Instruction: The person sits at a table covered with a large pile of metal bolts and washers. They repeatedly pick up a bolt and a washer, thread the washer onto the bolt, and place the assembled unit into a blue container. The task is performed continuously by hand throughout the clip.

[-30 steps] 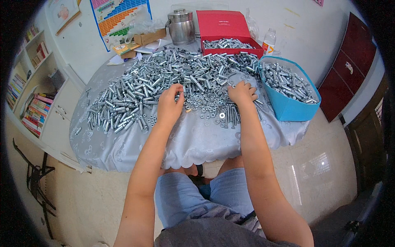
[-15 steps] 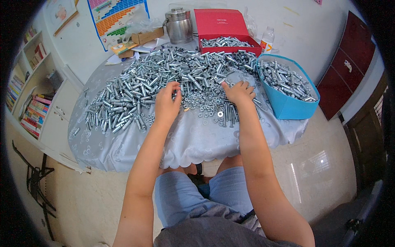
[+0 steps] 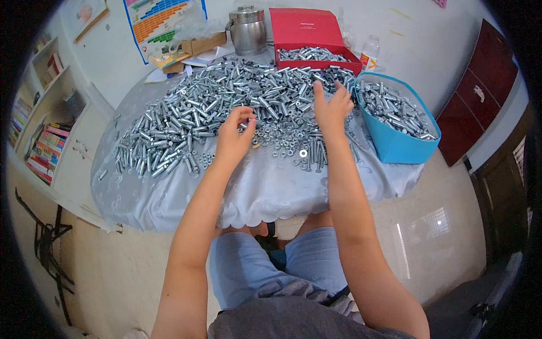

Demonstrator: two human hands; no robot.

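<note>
A broad heap of shiny metal expansion bolts and sleeves [image 3: 186, 107] covers the table. Over its front middle is my left hand [image 3: 234, 134], fingers curled toward the thumb; whatever small thing may be between the tips is too small to make out. My right hand [image 3: 333, 110] is raised over the heap's right part, thumb and fingers spread, holding nothing. Between the hands lie loose nuts and washers [image 3: 276, 138], with one larger washer [image 3: 303, 153] near the front. Several long bolts [image 3: 317, 155] lie side by side just left of my right wrist.
A blue fabric bin [image 3: 403, 148] full of bolts stands at the table's right edge. At the back are an open red box [image 3: 316, 63] holding more, a steel pot [image 3: 247, 34], a plastic bottle [image 3: 370, 52] and a cardboard box [image 3: 203, 44]. A silvery cloth [image 3: 254, 198] covers the table.
My right hand has lifted from the parts, moving slightly away from me, its fingers now pointing up and spread. My left hand has shifted slightly right, its fingertips and thumb closer together.
</note>
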